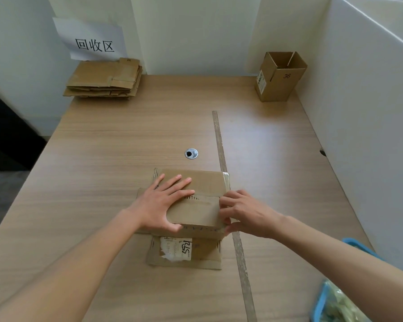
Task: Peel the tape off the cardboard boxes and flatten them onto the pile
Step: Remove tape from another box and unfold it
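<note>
A taped cardboard box (pixel 197 210) stands on the wooden table (pixel 126 145) in front of me, its lower flaps spread out and a torn white label on the near flap. My left hand (pixel 165 203) lies flat on the box top with straight fingers and the thumb over the near edge. My right hand (pixel 240 213) is at the box's right edge, fingertips curled and pinching the clear tape (pixel 209 197) that runs across the top. A pile of flattened boxes (pixel 105 79) sits at the far left corner under a paper sign.
An upright open box (pixel 280 76) marked 36 stands at the far right corner. A long strip of tape (pixel 228 198) runs along the table. A cable hole (pixel 191 153) lies just beyond the box. A blue bin (pixel 333 298) holding scraps is at lower right. White walls enclose the table.
</note>
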Demonstrator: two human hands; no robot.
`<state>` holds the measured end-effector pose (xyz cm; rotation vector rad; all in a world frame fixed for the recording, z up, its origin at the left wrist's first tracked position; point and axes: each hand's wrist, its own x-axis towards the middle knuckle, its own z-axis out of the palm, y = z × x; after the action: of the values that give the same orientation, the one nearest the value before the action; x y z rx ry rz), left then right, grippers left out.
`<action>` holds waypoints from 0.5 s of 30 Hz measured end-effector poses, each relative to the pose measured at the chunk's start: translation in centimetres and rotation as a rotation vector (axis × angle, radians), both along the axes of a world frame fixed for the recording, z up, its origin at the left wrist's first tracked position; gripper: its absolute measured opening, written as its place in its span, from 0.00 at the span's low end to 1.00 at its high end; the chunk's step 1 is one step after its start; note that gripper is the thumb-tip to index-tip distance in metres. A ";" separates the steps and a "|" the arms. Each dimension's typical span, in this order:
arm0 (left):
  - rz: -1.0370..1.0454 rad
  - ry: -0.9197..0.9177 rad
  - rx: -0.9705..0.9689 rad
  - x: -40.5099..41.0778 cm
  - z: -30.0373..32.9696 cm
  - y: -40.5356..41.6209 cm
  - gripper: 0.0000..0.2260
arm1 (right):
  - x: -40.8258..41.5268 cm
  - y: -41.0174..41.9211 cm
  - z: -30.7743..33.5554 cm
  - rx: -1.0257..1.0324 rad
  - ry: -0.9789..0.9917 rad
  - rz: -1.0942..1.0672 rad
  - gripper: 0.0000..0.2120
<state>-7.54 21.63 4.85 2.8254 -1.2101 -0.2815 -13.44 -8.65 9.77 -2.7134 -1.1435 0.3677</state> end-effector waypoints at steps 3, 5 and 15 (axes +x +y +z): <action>0.002 -0.009 -0.014 0.1 -0.2 0.1 0.45 | -0.3 -0.8 0.1 0.159 0.115 -0.108 0.14; -0.005 -0.021 -0.011 0.1 -0.4 0.0 0.46 | 0.2 -1.0 0.5 0.171 0.151 -0.131 0.14; 0.098 0.040 0.071 -1.2 1.2 -4.1 0.47 | -2.4 -1.6 -0.4 0.378 0.195 -0.387 0.34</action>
<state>-8.69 17.51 6.00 2.9131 -1.0706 -0.3802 -15.81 -10.21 9.41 -2.4219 -0.5514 0.3103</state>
